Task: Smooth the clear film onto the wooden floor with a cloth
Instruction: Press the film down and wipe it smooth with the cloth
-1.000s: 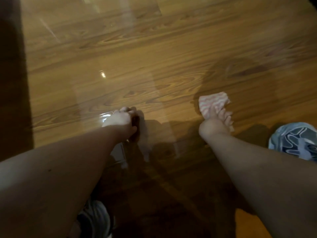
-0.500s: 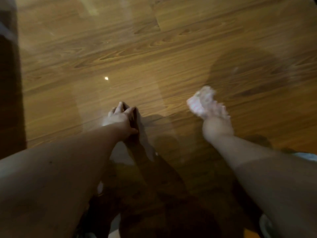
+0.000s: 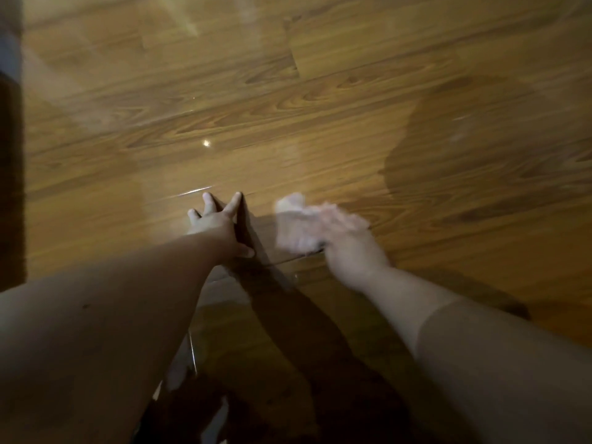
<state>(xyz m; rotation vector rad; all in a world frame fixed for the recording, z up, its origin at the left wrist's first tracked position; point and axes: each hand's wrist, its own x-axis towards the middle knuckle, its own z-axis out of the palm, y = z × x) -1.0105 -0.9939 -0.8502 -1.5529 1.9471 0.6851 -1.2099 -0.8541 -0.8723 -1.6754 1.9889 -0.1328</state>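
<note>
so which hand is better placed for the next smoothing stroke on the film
Right. The right hand has the cloth down on the clear film, though blurred; the left hand is spread flat, pinning the film.

The light was dim and warm, falling from above and behind the person. A small glint [image 3: 206, 143] and pale streaks of glare lay on the film [image 3: 179, 24] at the far left. Motion blur smeared the right hand [image 3: 349, 241] and cloth [image 3: 298, 225]; the left hand [image 3: 217, 225] was sharper. Dark arm shadows [image 3: 288, 315] covered the near floor [image 3: 352, 91], and the left edge sank into blackness.
</note>
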